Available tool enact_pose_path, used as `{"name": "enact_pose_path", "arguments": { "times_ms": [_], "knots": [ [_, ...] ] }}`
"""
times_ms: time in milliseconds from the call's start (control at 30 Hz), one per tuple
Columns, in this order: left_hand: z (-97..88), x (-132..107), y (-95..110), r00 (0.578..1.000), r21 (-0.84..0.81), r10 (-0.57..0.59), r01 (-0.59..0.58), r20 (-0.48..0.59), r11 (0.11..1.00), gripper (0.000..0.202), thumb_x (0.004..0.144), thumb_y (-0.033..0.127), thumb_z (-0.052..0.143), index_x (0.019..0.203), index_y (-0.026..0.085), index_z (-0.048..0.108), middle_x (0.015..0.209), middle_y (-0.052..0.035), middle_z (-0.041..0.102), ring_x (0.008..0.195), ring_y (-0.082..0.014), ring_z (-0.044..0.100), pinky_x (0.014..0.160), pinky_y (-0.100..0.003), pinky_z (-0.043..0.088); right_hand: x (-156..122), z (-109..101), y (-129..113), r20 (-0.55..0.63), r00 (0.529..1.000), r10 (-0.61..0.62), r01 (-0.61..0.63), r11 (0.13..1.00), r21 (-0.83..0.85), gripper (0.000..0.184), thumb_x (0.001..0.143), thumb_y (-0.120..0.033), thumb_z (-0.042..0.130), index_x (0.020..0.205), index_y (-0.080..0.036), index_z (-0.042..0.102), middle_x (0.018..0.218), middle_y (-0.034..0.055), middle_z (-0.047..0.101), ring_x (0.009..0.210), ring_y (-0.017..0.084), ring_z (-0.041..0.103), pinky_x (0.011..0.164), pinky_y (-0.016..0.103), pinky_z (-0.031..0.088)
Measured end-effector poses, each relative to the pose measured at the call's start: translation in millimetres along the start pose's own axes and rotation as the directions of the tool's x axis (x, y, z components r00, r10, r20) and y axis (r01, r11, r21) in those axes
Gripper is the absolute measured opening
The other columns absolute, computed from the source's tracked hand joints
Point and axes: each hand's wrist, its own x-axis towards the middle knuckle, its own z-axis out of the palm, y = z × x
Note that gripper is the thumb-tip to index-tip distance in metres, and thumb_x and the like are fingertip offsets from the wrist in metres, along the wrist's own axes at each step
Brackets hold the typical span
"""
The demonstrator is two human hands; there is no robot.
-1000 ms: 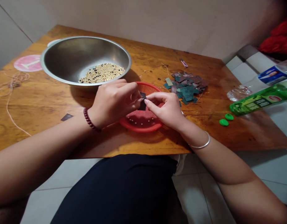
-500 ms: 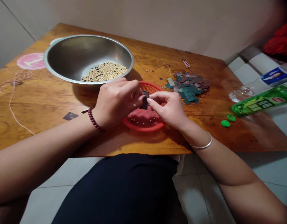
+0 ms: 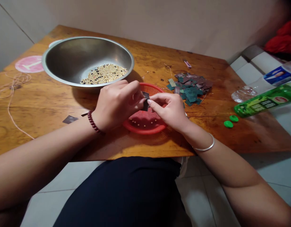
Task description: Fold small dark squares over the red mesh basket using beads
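Note:
Both hands meet over a small red plastic basket (image 3: 145,124) that holds several pale beads. My left hand (image 3: 117,102), with a dark red bead bracelet at the wrist, is closed and pinches a small dark card piece (image 3: 145,100). My right hand (image 3: 170,110), with a silver bangle on the wrist, pinches the same piece from the other side. A large steel bowl (image 3: 72,58) with pale and dark beads stands just behind my left hand. A pile of dark green and brown card pieces (image 3: 190,86) lies right of the basket.
On the wooden table (image 3: 41,101) lie a thin string (image 3: 10,91) and a pink disc (image 3: 28,64) at the left, one loose dark piece (image 3: 70,119), two green caps (image 3: 230,121) and a green bottle (image 3: 263,101) at the right edge. Tiled floor lies below.
The hands stay pinched on the dark piece over the basket, with only slight shifts; the view wobbled a little.

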Motion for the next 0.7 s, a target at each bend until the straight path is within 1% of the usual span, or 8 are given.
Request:
{"name": "enact_pose_path", "arguments": {
  "times_ms": [67,133,267,333,433,533,633,700],
  "knots": [
    [0.8,0.1,-0.5,0.999,-0.002,-0.02,0.019,-0.049,1.0,0.025,0.078,0.036,0.059,0.064,0.019,0.047,0.064,0.0,0.057,0.058,-0.0093,0.048,0.053,-0.025,0.038,0.3,0.1,0.7,-0.001,1.0,-0.002,0.002,1.0,0.015,0.025,0.082,-0.035,0.057,0.086,-0.013,0.069,0.078,0.0057,0.07,0.067,0.014,0.062,0.061,0.024,0.049],
    [1.4,0.2,-1.6,0.999,0.003,-0.015,0.015,-0.051,1.0,0.025,0.079,0.037,0.058,0.064,0.02,0.048,0.064,0.0004,0.058,0.058,-0.0093,0.048,0.054,-0.025,0.038,0.5,0.1,1.2,-0.004,1.0,-0.005,0.005,1.0,0.024,0.025,0.082,-0.036,0.057,0.085,-0.014,0.069,0.077,0.0054,0.069,0.065,0.014,0.062,0.061,0.024,0.049],
    [1.8,0.3,-3.8,0.998,0.004,0.067,-0.067,-0.014,0.998,0.024,0.079,0.038,0.059,0.067,0.019,0.051,0.063,0.001,0.057,0.056,-0.0085,0.047,0.052,-0.023,0.037,0.6,-0.2,1.6,-0.008,1.0,-0.001,0.002,1.0,0.026,0.024,0.082,-0.035,0.058,0.085,-0.014,0.069,0.078,0.0057,0.069,0.065,0.013,0.062,0.061,0.024,0.049],
    [2.1,-0.1,-4.1,0.996,0.004,0.092,-0.092,-0.019,0.996,0.024,0.078,0.038,0.061,0.068,0.019,0.05,0.063,0.0012,0.057,0.056,-0.0084,0.047,0.051,-0.023,0.036,0.8,-0.1,1.5,-0.006,1.0,-0.005,0.005,0.999,0.036,0.024,0.082,-0.034,0.058,0.086,-0.013,0.069,0.079,0.006,0.07,0.066,0.013,0.062,0.061,0.024,0.049],
    [2.8,-1.1,-3.0,0.999,0.016,0.023,-0.022,-0.048,1.0,0.027,0.077,0.038,0.061,0.066,0.019,0.047,0.065,0.0007,0.059,0.058,-0.0087,0.049,0.053,-0.023,0.038,1.2,-0.1,1.0,0.0,1.0,-0.01,0.01,0.999,0.047,0.024,0.082,-0.034,0.057,0.085,-0.013,0.069,0.079,0.0061,0.07,0.066,0.013,0.062,0.06,0.024,0.049],
    [3.1,-2.0,-1.7,0.997,0.016,-0.029,0.031,-0.071,0.999,0.024,0.078,0.037,0.06,0.067,0.02,0.046,0.065,0.0014,0.059,0.059,-0.01,0.05,0.054,-0.025,0.038,1.5,-0.3,0.2,0.0,1.0,-0.008,0.008,0.999,0.045,0.024,0.082,-0.034,0.058,0.084,-0.013,0.069,0.078,0.0057,0.069,0.065,0.013,0.061,0.06,0.024,0.048],
    [2.6,-2.4,-1.2,0.995,-0.046,-0.086,0.084,-0.05,0.995,0.02,0.081,0.035,0.055,0.069,0.023,0.046,0.068,0.0012,0.06,0.068,-0.0123,0.056,0.06,-0.027,0.042,1.7,-0.6,-0.3,0.004,1.0,-0.002,0.002,0.999,0.05,0.024,0.082,-0.035,0.058,0.083,-0.013,0.069,0.077,0.0056,0.069,0.065,0.013,0.062,0.06,0.024,0.049],
    [2.2,-2.4,-1.3,0.996,-0.085,-0.088,0.086,-0.02,0.993,0.019,0.083,0.035,0.053,0.07,0.023,0.046,0.069,0.001,0.06,0.073,-0.0133,0.058,0.063,-0.028,0.043,1.8,-0.7,-0.2,-0.001,1.0,-0.003,0.003,0.998,0.06,0.024,0.082,-0.034,0.058,0.084,-0.013,0.069,0.078,0.0061,0.069,0.067,0.013,0.062,0.061,0.024,0.049]
  ]
}}
